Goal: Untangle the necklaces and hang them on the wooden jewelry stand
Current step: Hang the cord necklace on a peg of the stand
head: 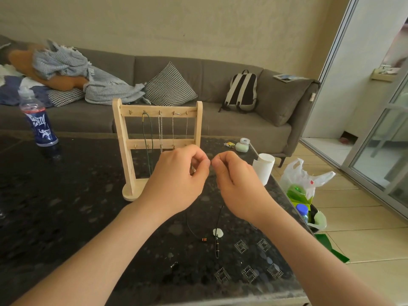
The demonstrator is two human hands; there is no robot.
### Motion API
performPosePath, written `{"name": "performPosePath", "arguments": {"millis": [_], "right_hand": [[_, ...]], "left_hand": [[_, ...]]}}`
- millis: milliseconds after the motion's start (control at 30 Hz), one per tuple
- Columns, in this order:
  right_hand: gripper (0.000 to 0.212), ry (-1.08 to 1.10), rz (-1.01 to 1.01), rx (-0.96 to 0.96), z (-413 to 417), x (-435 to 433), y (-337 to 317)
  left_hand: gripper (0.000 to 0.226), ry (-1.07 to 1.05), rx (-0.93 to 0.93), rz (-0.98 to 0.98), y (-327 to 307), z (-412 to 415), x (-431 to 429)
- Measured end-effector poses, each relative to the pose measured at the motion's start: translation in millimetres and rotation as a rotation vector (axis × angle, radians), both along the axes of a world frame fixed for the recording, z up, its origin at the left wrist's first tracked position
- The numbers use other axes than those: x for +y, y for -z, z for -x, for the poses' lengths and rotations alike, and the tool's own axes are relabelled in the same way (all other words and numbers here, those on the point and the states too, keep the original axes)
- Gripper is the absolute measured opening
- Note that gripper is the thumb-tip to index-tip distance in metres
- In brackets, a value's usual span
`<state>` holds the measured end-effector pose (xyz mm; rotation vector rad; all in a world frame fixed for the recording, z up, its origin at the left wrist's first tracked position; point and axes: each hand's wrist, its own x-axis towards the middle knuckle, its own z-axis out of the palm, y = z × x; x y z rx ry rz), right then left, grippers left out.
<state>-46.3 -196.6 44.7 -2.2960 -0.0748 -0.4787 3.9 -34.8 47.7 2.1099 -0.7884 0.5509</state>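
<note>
Nearest: black cord necklace [217, 219] hung down toward table [66, 217], white pendant [218, 233] at 6 o'clock below hands, no knots that I could spot. Left hand [176, 177] and right hand [238, 184] were both curled, fingertips pinched and nearly touching, each apparently on one cord end. Clasp too tiny to see. Wooden jewelry stand [157, 111] sat at 12, green cord and chains already hooked. Tip imo: keep ends taut, lift pendant clear, aim for free hook [130, 111] at 11.

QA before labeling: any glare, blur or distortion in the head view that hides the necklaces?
Head view: wide-angle distortion slants the door frame; daylight sheen on the table, where the black cord nearly vanishes; chains on the wooden stand thin and faint; left hand and right hand sharp.
</note>
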Motion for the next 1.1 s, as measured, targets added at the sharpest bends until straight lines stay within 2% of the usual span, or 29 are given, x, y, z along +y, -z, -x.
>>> {"name": "performPosePath", "arguments": {"millis": [167, 333, 433, 533, 867, 1100], "right_hand": [[0.023, 0.008, -0.002, 0.025, -0.7, -1.4, 0.4], [0.023, 0.007, -0.005, 0.020, 1.1, -1.5, -0.3], [0.022, -0.006, -0.013, -0.003, 1.9, -1.6, -0.4], [0.021, -0.010, -0.007, -0.017, 2.8, -0.2, 0.0], [0.022, 0.009, -0.030, 0.009, 5.1, 0.1, -3.4], [0.021, 0.005, -0.043, 0.086, 5.9, 1.5, -5.8]], "left_hand": [[0.008, 0.023, -0.013, -0.044, -0.7, -1.9, 1.8], [0.009, 0.076, 0.172, 0.112, -5.7, -0.1, 3.7], [0.006, 0.088, 0.196, 0.154, -8.4, 1.9, 5.2], [0.002, 0.055, 0.113, 0.122, -7.9, 3.1, 6.1], [0.011, 0.032, -0.174, -0.023, -4.0, -2.4, 12.6], [0.012, -0.006, -0.385, -0.209, -7.3, -5.2, 13.8]]}}
